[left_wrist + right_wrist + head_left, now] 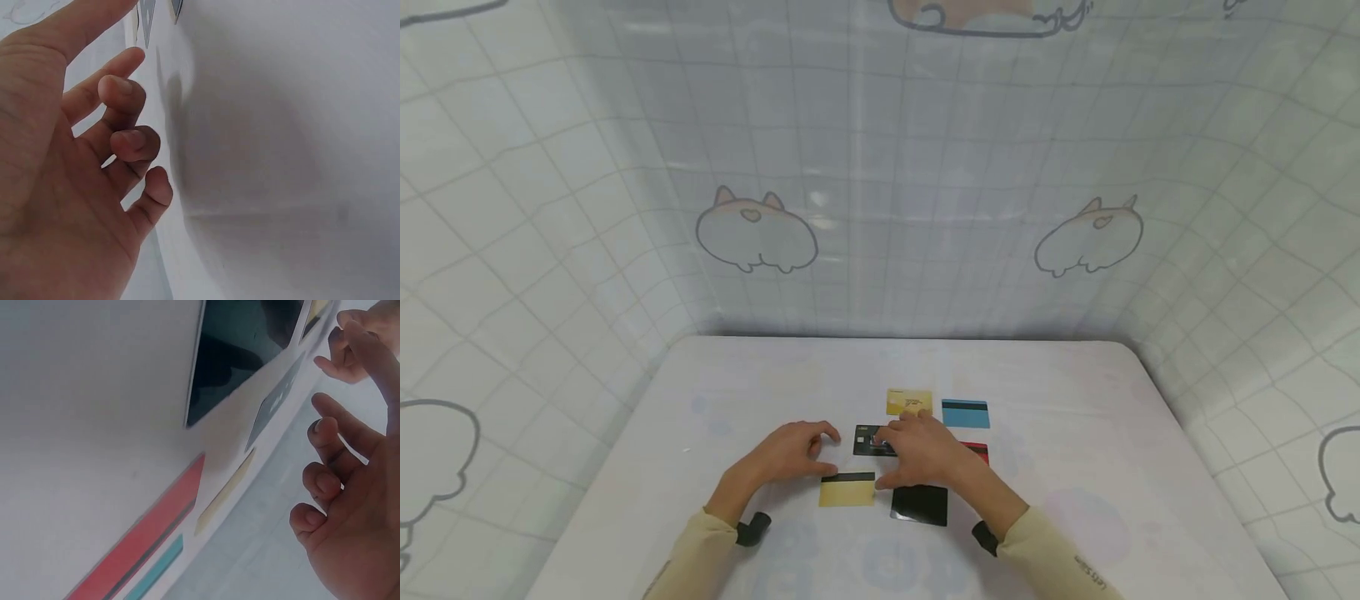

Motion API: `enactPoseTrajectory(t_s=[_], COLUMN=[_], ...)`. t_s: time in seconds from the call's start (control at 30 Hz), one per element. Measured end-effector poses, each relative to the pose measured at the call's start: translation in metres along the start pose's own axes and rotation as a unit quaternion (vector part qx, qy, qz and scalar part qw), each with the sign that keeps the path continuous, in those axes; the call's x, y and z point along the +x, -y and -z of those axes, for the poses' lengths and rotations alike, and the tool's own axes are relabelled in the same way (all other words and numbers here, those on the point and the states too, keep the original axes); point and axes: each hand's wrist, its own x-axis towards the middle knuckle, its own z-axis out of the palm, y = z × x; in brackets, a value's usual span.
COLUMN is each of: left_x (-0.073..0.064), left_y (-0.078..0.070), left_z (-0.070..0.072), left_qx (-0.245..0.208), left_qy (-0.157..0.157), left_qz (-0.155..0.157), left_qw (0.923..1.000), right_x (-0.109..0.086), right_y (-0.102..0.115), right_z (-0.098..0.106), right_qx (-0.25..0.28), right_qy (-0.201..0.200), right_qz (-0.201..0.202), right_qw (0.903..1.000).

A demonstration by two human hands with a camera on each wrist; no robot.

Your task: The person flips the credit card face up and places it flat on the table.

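Observation:
My left hand (790,452) hovers at the upper left of a gold card (847,493) with a dark stripe. Its thumb tip is beside that card's corner; whether they touch I cannot tell. Loosely bent fingers of the left hand (87,144) hold nothing in the left wrist view. Over a black chip card (867,442) reaches my right hand (925,454), partly covering it. In the right wrist view the right hand (350,487) has relaxed fingers, apart from the cards. A plain glossy black card (919,507) lies below the right hand.
A yellow card (909,400) and a blue striped card (966,415) lie farther back. The right hand partly hides a red card (979,451). All the cards lie flat on the white table (1075,467), with patterned curtains (925,150) around it.

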Motion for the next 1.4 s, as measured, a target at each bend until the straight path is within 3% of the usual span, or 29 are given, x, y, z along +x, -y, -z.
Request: enactPoseTrajectory(t_s=[0.4, 0.63, 1.4], left_x=[-0.012, -0.016, -0.018], left_y=[-0.001, -0.006, -0.006], left_z=[0.006, 0.003, 0.002], left_qx=[0.008, 0.037, 0.037], left_qy=[0.050, 0.046, 0.047], left_qz=[-0.001, -0.015, -0.032], left_qw=[0.9987, 0.9982, 0.9977], right_x=[0.003, 0.003, 0.006], right_y=[0.020, 0.026, 0.030], right_z=[-0.006, -0.011, -0.013], right_qx=[-0.022, -0.022, 0.013], right_qy=[0.010, 0.029, 0.051], right_qz=[0.014, 0.001, -0.014], right_qw=[0.9996, 0.9993, 0.9985])
